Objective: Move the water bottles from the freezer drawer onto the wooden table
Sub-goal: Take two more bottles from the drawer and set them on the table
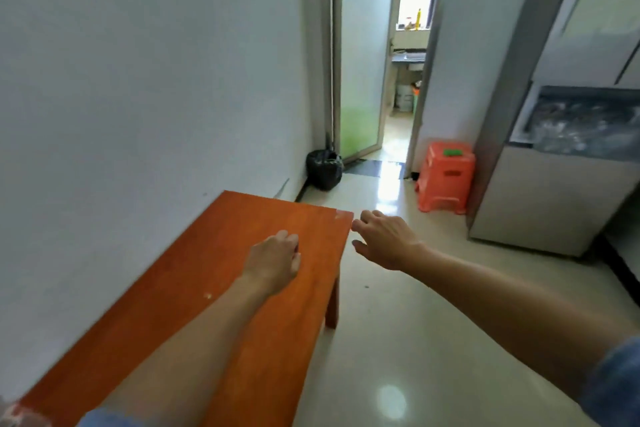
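hands: left hand (273, 262) over the wooden table (194, 288), right hand (384, 239) past its corner, both relaxed and empty | water bottles (588, 128): blurry, sitting in the open freezer drawer (540, 191) off right | guess: hands free to go grab one

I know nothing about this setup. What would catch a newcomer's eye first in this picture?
A person reaches forward: the left hand is above the orange-brown wooden table by the left wall, the right hand just past its far corner, both holding nothing. At right, an open freezer drawer shows blurred clear plastic, with a bright orange stool beside it.
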`<state>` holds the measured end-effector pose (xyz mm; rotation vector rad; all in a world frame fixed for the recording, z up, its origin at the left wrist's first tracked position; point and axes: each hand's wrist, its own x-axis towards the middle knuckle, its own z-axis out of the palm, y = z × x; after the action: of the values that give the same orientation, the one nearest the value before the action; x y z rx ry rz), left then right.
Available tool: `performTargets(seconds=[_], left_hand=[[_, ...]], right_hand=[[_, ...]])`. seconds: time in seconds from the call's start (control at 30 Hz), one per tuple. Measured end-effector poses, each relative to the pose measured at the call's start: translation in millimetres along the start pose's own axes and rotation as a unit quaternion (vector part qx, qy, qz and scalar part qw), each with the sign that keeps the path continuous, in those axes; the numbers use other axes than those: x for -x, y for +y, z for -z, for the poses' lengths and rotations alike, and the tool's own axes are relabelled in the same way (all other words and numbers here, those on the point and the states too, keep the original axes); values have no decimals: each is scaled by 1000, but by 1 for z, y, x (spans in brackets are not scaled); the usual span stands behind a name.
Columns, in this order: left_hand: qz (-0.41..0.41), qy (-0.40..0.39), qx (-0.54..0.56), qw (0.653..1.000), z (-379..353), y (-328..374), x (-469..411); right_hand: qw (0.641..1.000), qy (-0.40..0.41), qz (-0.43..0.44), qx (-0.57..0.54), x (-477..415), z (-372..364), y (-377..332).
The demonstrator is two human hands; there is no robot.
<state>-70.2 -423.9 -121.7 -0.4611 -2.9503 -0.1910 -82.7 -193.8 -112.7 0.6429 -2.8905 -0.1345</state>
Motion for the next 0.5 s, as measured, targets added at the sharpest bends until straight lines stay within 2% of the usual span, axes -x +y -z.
performTargets(seconds=[0.27, 0.4, 0.5], left_hand=[[-117, -10, 68, 991, -63, 234, -120], [-170, -43, 54, 983, -85, 323, -164], [-209, -39, 44, 976, -94, 377, -205]], right_hand=[[988, -33, -151, 22, 122, -15, 233], [976, -39, -212, 12, 174, -24, 315], [966, -34, -255, 12, 197, -33, 370]])
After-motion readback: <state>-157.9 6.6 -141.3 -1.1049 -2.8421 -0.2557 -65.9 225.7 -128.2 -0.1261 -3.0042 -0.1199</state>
